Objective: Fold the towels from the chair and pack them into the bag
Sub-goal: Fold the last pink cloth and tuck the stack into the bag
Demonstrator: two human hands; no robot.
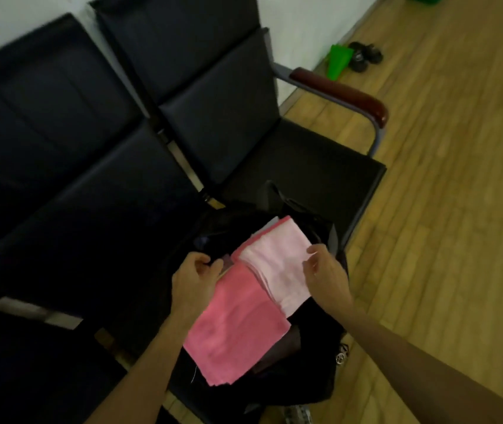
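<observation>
Fingers of the right hand (320, 270) pinch the pale pink towel (277, 267) over the black bag (314, 332); the left hand (193, 272) (curled, grip unclear) touches the darker pink towel (234, 328).

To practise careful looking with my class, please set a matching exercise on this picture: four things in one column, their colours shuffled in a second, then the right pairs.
Things: 1 top towel; 2 lower towel; 3 chair armrest; 4 bag.
Colours: A black; B pale pink; C reddish brown; D deeper pink.
Pairs: 1-B; 2-D; 3-C; 4-A.
</observation>
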